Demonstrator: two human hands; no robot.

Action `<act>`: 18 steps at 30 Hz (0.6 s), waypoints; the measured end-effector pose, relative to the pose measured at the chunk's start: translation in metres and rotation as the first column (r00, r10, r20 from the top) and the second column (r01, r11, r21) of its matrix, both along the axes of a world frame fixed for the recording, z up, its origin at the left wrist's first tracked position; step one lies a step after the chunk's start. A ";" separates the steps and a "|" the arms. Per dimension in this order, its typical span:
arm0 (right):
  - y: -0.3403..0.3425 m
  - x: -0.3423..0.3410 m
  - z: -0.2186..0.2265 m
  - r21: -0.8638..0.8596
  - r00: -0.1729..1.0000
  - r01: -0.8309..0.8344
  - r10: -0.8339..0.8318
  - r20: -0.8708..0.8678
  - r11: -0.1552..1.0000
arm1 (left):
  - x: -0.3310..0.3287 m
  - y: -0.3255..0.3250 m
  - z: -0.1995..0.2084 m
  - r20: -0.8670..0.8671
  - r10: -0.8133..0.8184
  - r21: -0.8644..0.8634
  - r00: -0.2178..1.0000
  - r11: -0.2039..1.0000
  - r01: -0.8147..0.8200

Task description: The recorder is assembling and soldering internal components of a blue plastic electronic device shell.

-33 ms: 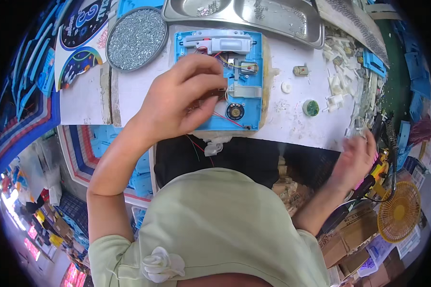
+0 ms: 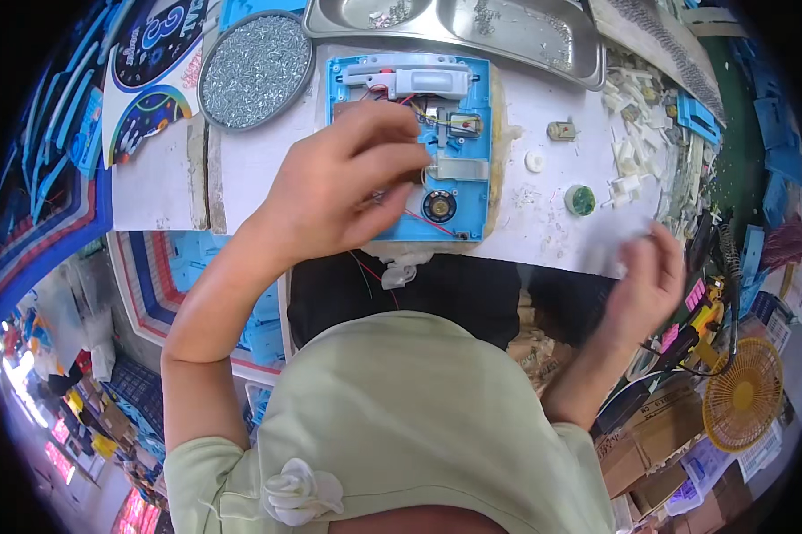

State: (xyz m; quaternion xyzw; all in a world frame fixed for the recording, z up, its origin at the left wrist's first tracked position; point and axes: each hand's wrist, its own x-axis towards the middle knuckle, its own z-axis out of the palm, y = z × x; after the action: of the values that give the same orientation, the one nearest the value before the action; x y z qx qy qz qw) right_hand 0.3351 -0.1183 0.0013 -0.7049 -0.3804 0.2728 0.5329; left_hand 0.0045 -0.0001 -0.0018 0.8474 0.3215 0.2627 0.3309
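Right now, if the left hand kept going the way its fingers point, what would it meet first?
Probably the blue plastic case: the left hand already hovers over its open inside, fingers aimed at the wires and white part there. Depth is unclear.

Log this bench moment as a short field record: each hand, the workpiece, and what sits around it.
left hand: resting on the blue open casing, fingers curled over its wiring
right hand: blurred, at the table's right edge, off the casing; hold unclear
blue open casing: flat on the white table, small round speaker showing
round tray of screws: left of casing
metal tray: behind casing
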 end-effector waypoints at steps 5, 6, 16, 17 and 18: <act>0.071 -0.084 -0.010 0.036 0.825 -0.505 0.470 0.314 0.862 | 0.001 0.005 0.001 -0.126 -0.066 0.196 0.990 0.977 0.090; 0.080 -0.089 -0.012 0.030 0.806 -0.506 0.461 0.371 0.862 | 0.000 0.005 0.000 -0.093 -0.052 0.194 0.994 0.978 0.069; 0.118 -0.113 0.017 -0.355 0.426 -0.450 0.546 0.722 0.820 | 0.008 0.006 -0.008 0.006 0.095 0.369 0.995 0.925 -0.090; 0.119 -0.115 0.020 -0.387 0.382 -0.439 0.558 0.737 0.811 | 0.010 0.007 -0.007 -0.006 0.104 0.379 0.995 0.921 -0.094; 0.120 -0.116 0.022 -0.419 0.338 -0.425 0.570 0.749 0.802 | 0.013 0.008 -0.007 -0.017 0.113 0.389 0.993 0.916 -0.097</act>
State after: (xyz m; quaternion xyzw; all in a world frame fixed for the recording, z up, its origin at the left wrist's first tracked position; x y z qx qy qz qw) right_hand 0.2188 0.0017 0.0230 -0.6305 -0.7648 0.0693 0.1129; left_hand 0.0179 0.0076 -0.0090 0.8826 0.3146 0.3217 0.1361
